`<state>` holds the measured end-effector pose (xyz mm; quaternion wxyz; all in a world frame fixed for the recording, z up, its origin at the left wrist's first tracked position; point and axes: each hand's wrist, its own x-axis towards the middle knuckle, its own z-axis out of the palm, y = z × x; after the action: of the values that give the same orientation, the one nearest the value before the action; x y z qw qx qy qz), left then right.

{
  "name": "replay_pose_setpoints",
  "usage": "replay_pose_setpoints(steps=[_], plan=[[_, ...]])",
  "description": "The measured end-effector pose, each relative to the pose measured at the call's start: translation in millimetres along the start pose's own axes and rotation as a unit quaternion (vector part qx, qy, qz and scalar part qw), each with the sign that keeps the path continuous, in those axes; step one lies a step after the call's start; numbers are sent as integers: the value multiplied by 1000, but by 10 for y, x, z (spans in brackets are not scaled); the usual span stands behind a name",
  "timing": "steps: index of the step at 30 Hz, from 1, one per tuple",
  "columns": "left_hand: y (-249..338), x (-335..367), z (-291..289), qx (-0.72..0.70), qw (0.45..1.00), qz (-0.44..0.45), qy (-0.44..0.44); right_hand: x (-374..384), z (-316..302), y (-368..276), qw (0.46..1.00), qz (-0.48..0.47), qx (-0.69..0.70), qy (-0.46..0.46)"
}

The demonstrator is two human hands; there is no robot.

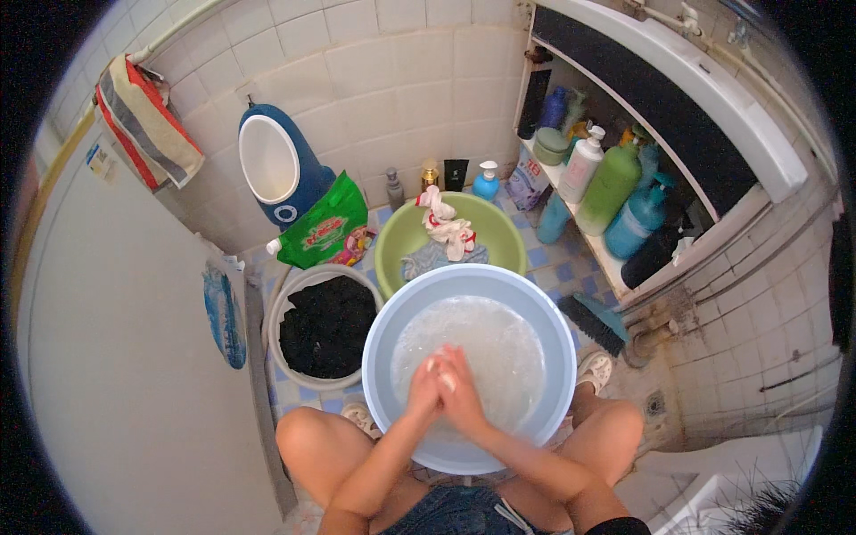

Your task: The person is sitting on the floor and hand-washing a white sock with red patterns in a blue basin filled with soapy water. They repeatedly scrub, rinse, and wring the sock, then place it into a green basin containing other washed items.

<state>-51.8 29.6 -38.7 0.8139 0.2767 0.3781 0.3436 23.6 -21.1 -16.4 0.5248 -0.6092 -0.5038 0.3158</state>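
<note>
My left hand [423,392] and my right hand [462,394] are pressed together over a light blue basin [560,357] that stands between my knees. Cloudy, sudsy water [504,357] fills the basin's lower part. A small whitish bit shows between my closed fingers, too blurred to name. Just beyond, a green basin [392,254] holds a twisted white cloth with red trim [448,227] and a grey-blue cloth [437,259]. To the left, a pale round tub [278,352] contains a heap of black cloth [328,325].
A green refill pouch [325,223] leans near a blue-and-white child's urinal [272,160] on the wall. Several bottles, including a green pump bottle [611,187], fill the cabinet at right. A brush head [593,321] lies beside the basin. A white door [134,339] stands left.
</note>
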Motion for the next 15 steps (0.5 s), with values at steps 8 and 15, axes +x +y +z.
replay_pose_setpoints(steps=[8,15], plan=[[-65,-159,126,45,998,-30,-25,246,-232,99,994,83,32,62],[231,-130,79,-11,999,-27,36,-146,51,-246,996,-53,-33,-56]])
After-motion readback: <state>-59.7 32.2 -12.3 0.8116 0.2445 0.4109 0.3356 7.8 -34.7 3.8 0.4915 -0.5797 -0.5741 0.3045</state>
